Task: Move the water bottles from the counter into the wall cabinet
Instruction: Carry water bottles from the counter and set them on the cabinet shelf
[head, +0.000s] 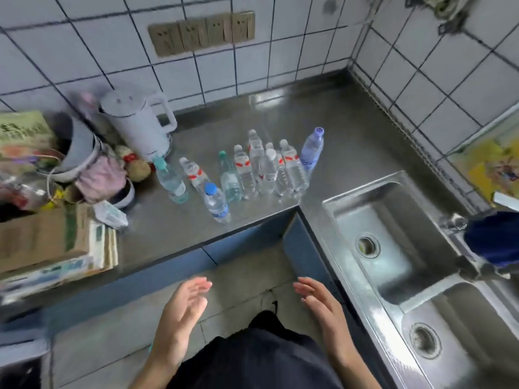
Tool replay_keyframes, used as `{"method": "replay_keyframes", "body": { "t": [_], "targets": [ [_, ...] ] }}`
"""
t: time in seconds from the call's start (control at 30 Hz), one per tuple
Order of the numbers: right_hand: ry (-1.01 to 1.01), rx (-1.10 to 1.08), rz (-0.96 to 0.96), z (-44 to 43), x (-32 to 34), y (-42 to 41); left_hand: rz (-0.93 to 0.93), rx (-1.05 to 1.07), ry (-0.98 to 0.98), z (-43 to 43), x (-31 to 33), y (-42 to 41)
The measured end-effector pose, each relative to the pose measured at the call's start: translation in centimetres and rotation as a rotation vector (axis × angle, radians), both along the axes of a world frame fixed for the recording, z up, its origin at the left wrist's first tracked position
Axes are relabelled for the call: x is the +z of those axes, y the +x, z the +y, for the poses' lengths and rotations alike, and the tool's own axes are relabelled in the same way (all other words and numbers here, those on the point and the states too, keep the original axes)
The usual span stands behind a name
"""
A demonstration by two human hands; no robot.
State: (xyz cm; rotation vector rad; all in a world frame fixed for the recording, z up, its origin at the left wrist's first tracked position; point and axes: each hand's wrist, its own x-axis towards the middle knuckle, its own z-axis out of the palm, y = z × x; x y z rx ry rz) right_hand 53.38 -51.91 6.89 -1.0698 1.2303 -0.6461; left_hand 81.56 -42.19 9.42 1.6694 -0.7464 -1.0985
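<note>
Head view, looking down at a corner steel worktop (351, 130). About a dozen water bottles (252, 169) stand upright in a loose cluster near the worktop's front edge, long axes vertical, caps up, many touching. They lie straight ahead of and above both hands, w/ the worktop edge btwn them. The left hand (179, 318) and right hand (323, 307) hover low over the floor, palms facing each other, well apart. The fingers (200, 286) are straight and relaxed on both hands, holding nothing. The blue-capped bottle (216, 202) stands alone at the very front and looks nearest, a bit closer to the left hand. The tall purple-capped bottle (311, 150) at the cluster's right end sits more on the right hand's side. Nothing blocks a forward reach, but the bottles are packed tight, so taking one from the middle could prob. knock its neighbours. Left of the cluster: a white kettle (137, 122), clutter and a cardboard box (42, 237). Right: a double sink (393, 220). The wall cabinet isn't in view.
</note>
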Motion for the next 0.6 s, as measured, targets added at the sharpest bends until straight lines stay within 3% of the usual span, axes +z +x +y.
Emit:
{"method": "replay_keyframes", "body": {
  "t": [0.4, 0.6],
  "targets": [
    [0.08, 0.218, -0.02, -13.3, -0.5, 13.4, -0.062, 0.243, 0.068, -5.8, -1.7, 10.1],
    [0.114, 0.193, 0.172, -17.0, -5.5, 23.0, 0.031, 0.254, 0.153, -13.5, -5.3, 18.1]
  ]
}}
